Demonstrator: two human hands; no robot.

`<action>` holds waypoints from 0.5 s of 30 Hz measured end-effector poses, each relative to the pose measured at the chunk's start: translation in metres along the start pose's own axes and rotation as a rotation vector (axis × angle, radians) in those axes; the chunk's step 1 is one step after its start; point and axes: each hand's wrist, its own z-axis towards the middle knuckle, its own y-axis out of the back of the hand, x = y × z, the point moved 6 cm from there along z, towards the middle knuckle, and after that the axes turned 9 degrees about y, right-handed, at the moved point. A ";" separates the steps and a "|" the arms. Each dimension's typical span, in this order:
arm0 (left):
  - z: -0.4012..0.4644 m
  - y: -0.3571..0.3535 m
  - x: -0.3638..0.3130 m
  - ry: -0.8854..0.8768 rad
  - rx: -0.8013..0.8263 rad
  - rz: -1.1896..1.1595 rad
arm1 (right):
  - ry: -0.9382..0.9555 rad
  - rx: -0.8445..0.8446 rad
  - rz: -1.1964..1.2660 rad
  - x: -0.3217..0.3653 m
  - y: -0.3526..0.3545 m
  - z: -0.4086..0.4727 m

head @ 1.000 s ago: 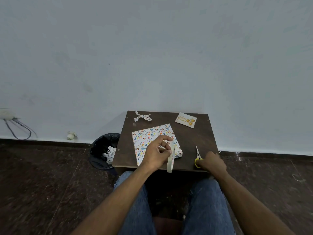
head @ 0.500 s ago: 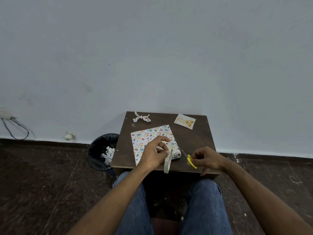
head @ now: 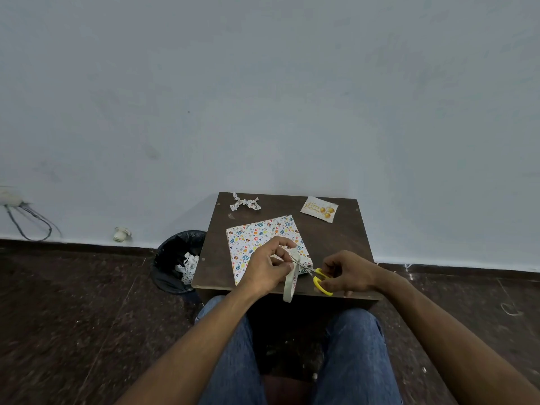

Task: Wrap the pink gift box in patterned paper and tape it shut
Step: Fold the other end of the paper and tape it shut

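Head view, single frame: your left hand [head: 267,271] is closed on the tape roll [head: 290,280], thumb and forefinger pinching a pulled strip above it, and your right hand [head: 347,273] is closed through the yellow handles of the scissors [head: 314,274], blades reaching left toward that strip. The gift box [head: 263,238] — fully covered in patterned paper, no pink showing — lies on the table [head: 336,238] directly under and beyond your left hand, its near right corner just beside the blades. Risks, as judged: the blade tips sit close to your left fingertips, so a hurried snip could nick them; the blades could also catch the paper at that corner and tear it; the freed strip may curl and stick to itself if the pinch slackens; the roll hangs past the table's near edge and could drop to your lap once cut loose. Count: one wrapped box; one tape roll; one pair of scissors; one greeting card [head: 319,209], far right of your right hand; one twisted paper scrap [head: 245,202], beyond your left hand; one bin [head: 172,258] on the floor to your left, holding crumpled paper offcuts — number not clear.
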 end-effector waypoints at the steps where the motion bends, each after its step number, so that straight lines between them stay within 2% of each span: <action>1: 0.000 0.000 0.000 -0.001 0.001 -0.003 | 0.001 -0.003 -0.005 -0.002 0.000 0.000; 15: 0.001 -0.004 0.001 0.028 0.029 -0.065 | 0.074 -0.073 -0.153 -0.007 0.004 0.002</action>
